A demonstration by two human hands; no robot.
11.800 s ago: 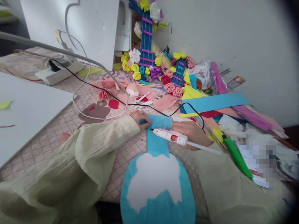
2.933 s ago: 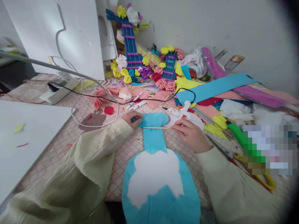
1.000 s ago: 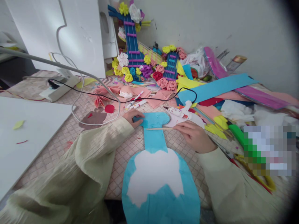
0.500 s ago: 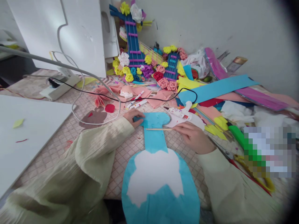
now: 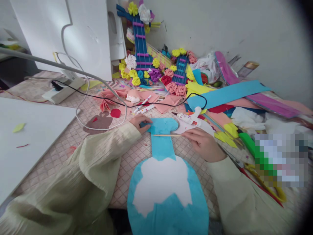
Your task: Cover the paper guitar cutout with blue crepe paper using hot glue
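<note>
A guitar-shaped cutout [image 5: 162,148] covered in light blue paper lies in front of me, its wide body at the near table edge, with a jagged white area on it. My left hand [image 5: 141,123] is closed on the left end of the cutout's head, thumb and fingers pinching the edge. Between the fingertips of my right hand [image 5: 201,143] is a thin wooden stick [image 5: 166,135], laid crosswise over the neck just below the head. Whether the stick presses on the paper I cannot tell.
Behind the cutout lies a white glue gun [image 5: 189,118] with a black cable. Paper-flower guitars [image 5: 143,49] stand at the back. Coloured paper strips [image 5: 232,93] and yellow-handled scissors [image 5: 266,182] are on the right. A power strip [image 5: 63,89] and white board [image 5: 31,137] are left.
Both hands, the stick and the cutout stay nearly where they were. The view has shifted very slightly.
</note>
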